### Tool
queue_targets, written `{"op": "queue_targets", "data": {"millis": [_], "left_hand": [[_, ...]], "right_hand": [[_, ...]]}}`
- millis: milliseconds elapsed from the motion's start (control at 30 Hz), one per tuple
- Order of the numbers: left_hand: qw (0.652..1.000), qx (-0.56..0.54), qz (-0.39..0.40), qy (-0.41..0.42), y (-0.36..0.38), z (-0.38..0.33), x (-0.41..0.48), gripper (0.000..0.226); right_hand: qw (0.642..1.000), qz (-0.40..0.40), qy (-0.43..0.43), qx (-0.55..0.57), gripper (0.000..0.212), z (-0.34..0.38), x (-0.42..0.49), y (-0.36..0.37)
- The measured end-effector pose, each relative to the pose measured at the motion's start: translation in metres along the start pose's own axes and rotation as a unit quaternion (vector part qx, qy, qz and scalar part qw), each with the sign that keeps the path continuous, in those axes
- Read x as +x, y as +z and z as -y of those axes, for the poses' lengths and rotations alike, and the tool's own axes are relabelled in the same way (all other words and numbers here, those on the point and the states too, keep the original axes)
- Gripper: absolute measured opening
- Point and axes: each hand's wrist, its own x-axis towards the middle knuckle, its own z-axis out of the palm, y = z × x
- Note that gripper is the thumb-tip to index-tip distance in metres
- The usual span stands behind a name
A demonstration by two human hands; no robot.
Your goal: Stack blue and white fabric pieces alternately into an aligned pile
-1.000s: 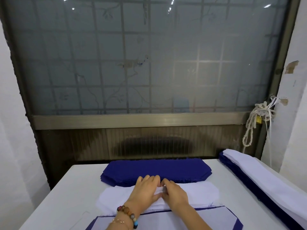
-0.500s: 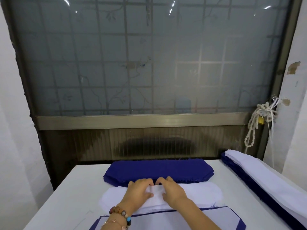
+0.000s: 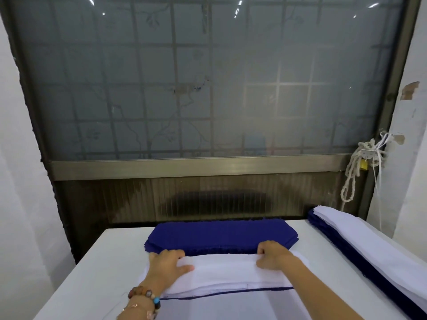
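Left hand [image 3: 167,265] and right hand [image 3: 273,255] have slid apart from the middle and now pinch the far edge of the white piece [image 3: 226,270], blue stack [image 3: 219,236] just beyond them; it looks ready to lift.

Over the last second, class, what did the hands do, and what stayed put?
The left hand slid left and the right hand slid right from the middle, both gripping the far edge of the white fabric. The blue pile and side stack stayed.
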Motion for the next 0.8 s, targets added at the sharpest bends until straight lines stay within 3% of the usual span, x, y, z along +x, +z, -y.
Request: {"op": "queue_targets", "data": {"millis": [100, 233, 433, 500, 600, 633, 700, 800], "left_hand": [[0.999, -0.008, -0.001, -0.04, -0.004, 0.018, -0.001, 0.035], [0.996, -0.041, 0.015, -0.076, -0.005, 0.038, -0.003, 0.025], [0.973, -0.205, -0.037, -0.097, 0.007, 0.052, -0.012, 0.02], [0.967, -0.215, -0.053, -0.123, 0.008, 0.053, -0.017, 0.018], [0.957, -0.246, -0.08, -0.13, 0.006, 0.053, -0.024, 0.01], [0.952, -0.256, -0.093, -0.138, 0.003, 0.052, -0.028, 0.017], [0.941, -0.276, -0.117, -0.157, -0.003, 0.05, -0.035, 0.028], [0.918, -0.324, -0.149, -0.174, -0.015, 0.044, -0.046, 0.019]], "right_hand": [[0.999, 0.01, 0.03, -0.005, 0.007, -0.03, -0.002, -0.01], [0.997, 0.015, 0.076, -0.006, 0.029, -0.062, -0.008, -0.017], [0.99, -0.035, 0.129, 0.042, 0.051, -0.082, -0.017, -0.014], [0.985, -0.073, 0.152, 0.035, 0.049, -0.087, -0.02, -0.012], [0.98, -0.108, 0.161, 0.04, 0.023, -0.092, -0.026, -0.013], [0.98, -0.119, 0.15, 0.058, 0.017, -0.093, -0.028, -0.013], [0.974, -0.155, 0.117, 0.119, 0.028, -0.097, -0.03, -0.014], [0.945, -0.214, 0.075, 0.235, 0.03, -0.098, -0.041, -0.016]]}}
